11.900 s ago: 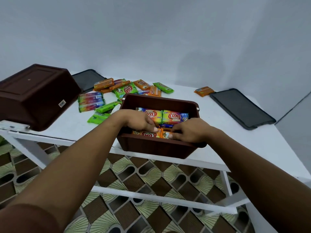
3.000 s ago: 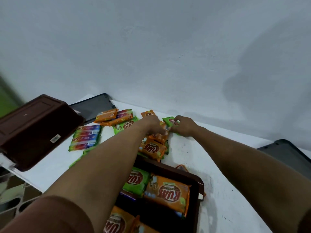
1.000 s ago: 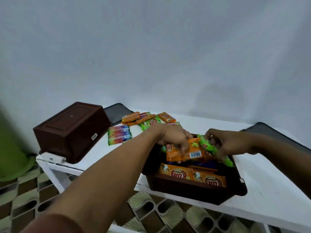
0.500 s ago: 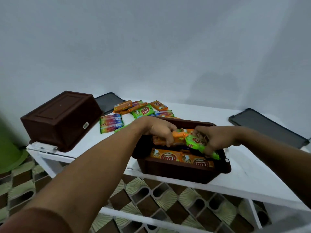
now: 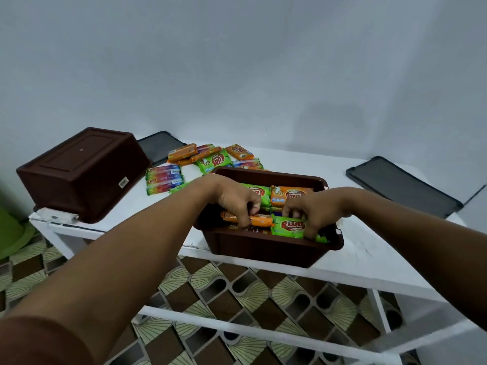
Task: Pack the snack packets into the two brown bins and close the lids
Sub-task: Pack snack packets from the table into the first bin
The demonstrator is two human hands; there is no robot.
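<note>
An open brown bin (image 5: 266,251) stands at the table's front edge, partly filled with snack packets. Over its front half, my left hand (image 5: 234,200) grips an orange packet (image 5: 259,220). Beside it my right hand (image 5: 313,210) holds a green packet (image 5: 291,226) down inside the bin. More green and orange packets (image 5: 290,193) lie at the bin's back. A second brown bin (image 5: 81,171) rests upside down at the left. Several loose packets (image 5: 210,158) lie on the table behind the open bin.
One dark grey lid (image 5: 400,185) lies flat at the right of the white table (image 5: 363,256); another dark lid (image 5: 158,146) sits behind the upturned bin. A green object (image 5: 13,233) stands on the patterned floor at the far left.
Both hands carried packets from the loose pile into the open bin and have lowered them into its front half. The camera view has tilted down a little.
</note>
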